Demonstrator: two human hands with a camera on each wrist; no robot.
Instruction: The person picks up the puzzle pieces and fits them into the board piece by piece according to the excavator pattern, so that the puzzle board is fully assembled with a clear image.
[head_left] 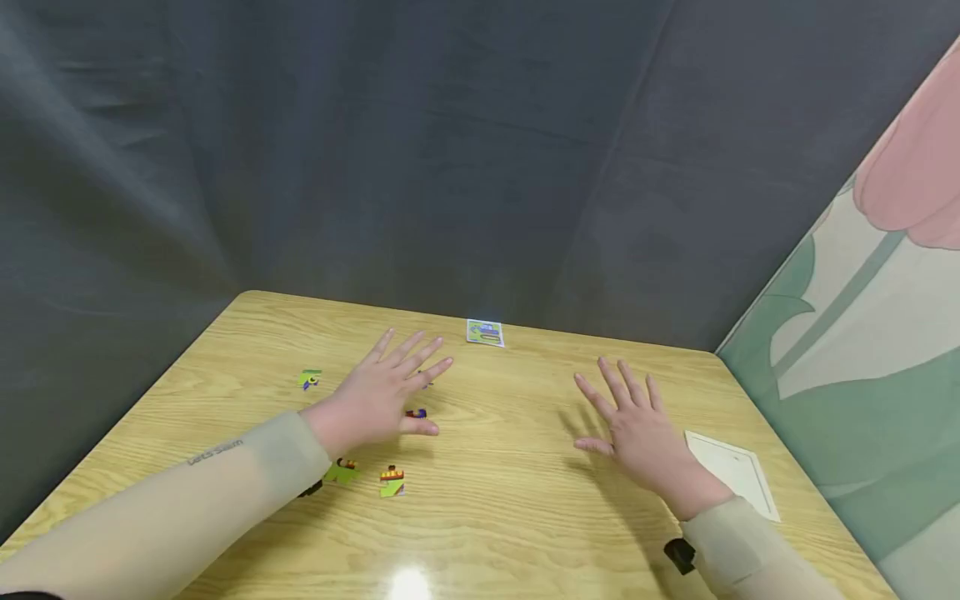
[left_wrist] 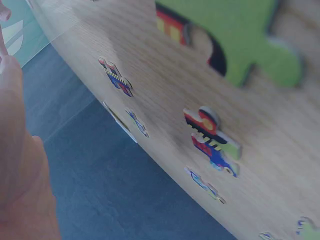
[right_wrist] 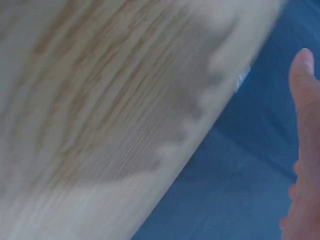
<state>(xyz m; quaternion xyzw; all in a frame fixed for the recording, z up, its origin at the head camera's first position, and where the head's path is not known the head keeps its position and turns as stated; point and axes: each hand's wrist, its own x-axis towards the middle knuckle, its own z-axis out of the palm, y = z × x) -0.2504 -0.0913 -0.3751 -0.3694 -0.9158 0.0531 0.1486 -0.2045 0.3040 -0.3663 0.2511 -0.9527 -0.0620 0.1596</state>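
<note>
My left hand (head_left: pixel 375 398) hovers palm down above the left half of the table, fingers spread and straight, holding nothing. Beneath and around it lie several jigsaw puzzle pieces, partly hidden by the hand and sleeve. A green and red piece (head_left: pixel 392 482) lies nearest the front, beside another green piece (head_left: pixel 344 472). Farther left is a small green piece (head_left: pixel 310 380), and a dark blue one (head_left: pixel 416 414) shows by the left thumb. The left wrist view shows a red and blue piece (left_wrist: pixel 212 142) up close. Over the right half, my right hand (head_left: pixel 641 437) is raised with fingers spread, also bare.
A small picture card (head_left: pixel 485 332) lies near the far edge of the wooden table (head_left: pixel 495 517). On the right, a white flat tray (head_left: pixel 733 473) sits partly behind the right wrist. A dark curtain (head_left: pixel 450 150) hangs behind, and a flowered panel (head_left: pixel 885 333) stands at right.
</note>
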